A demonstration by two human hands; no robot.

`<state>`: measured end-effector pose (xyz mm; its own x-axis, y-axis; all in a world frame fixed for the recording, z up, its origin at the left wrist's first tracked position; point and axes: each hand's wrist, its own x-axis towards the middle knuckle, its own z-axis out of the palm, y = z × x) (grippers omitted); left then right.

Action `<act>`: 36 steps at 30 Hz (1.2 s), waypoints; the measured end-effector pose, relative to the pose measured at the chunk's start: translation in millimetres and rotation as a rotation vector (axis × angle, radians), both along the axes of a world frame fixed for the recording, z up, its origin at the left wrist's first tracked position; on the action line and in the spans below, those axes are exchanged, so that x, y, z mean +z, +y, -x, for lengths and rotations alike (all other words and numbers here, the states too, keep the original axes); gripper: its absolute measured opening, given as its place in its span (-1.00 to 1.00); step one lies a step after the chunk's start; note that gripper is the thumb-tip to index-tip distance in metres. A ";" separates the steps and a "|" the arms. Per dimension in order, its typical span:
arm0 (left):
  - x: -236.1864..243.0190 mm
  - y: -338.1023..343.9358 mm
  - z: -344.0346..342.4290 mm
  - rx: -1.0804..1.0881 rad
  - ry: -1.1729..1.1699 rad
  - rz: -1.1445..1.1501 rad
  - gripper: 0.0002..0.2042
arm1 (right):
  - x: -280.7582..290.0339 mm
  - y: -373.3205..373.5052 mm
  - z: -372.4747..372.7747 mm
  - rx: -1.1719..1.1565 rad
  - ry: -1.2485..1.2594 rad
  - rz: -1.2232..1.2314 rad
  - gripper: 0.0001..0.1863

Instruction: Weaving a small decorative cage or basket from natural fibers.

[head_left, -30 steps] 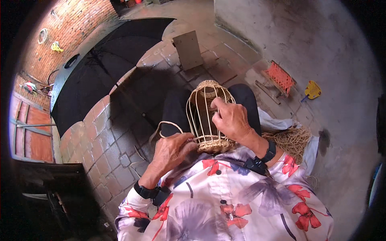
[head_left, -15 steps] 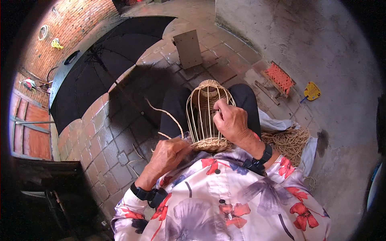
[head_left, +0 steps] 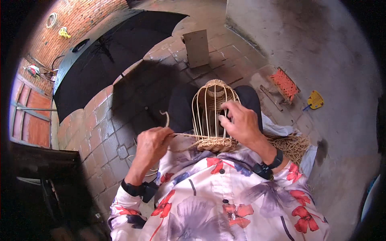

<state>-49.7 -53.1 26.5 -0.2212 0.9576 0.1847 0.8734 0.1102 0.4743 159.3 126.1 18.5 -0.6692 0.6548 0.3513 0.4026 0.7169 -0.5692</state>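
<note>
Gripping a cord (head_left: 185,135) in its closed fist, the left hand (head_left: 152,142) stands just beside the lower left of a half-woven basket (head_left: 215,116); the cord runs taut to the basket's near woven edge. That basket lies in the lap, between two dark trouser knees (head_left: 181,105), its narrow woven end pointing away. At the bare ribs on its right side is the right hand (head_left: 243,124), thumb and forefinger apart; whether the other fingers hold a rib, I cannot tell. A flowered shirt (head_left: 209,193) spreads below both hands.

Right of the knees, a heap of rope (head_left: 289,144) rests on a white sheet (head_left: 277,127), whose right edge shows past it. Farther out, a small orange-topped stool (head_left: 284,84) and a yellow fan (head_left: 315,100) sit near the floor's right edge. Beyond the knees stands a board (head_left: 196,48); an open black umbrella (head_left: 124,52) covers the floor's far left, before a brick wall (head_left: 84,20).
</note>
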 end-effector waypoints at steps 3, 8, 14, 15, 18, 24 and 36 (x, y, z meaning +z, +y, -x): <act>3.8 -26.3 17.6 0.094 0.058 0.128 -0.88 | -9.1 7.6 10.3 -0.053 -0.241 0.003 -0.91; 5.5 -78.4 19.4 0.086 -0.080 0.455 -0.78 | -30.1 14.7 5.8 -0.170 -0.050 0.022 -0.90; -52.6 -168.0 46.0 0.276 -1.226 0.872 -0.52 | -29.6 30.7 -8.7 -0.275 0.440 0.249 -0.85; -83.5 -195.8 51.0 0.281 -1.221 0.867 -0.52 | -24.7 31.5 -10.5 -0.285 0.470 0.217 -0.85; -145.8 -255.7 45.3 0.221 -1.059 1.096 -0.47 | -26.2 40.6 -13.9 -0.298 0.587 0.210 -0.84; -91.1 -185.2 34.9 0.363 0.315 0.529 -0.75 | -32.8 41.4 -22.3 -0.275 0.593 0.267 -0.84; -22.9 30.6 -62.5 0.181 -1.655 0.036 -0.63 | -37.3 29.0 -16.6 -0.220 0.576 0.374 -0.86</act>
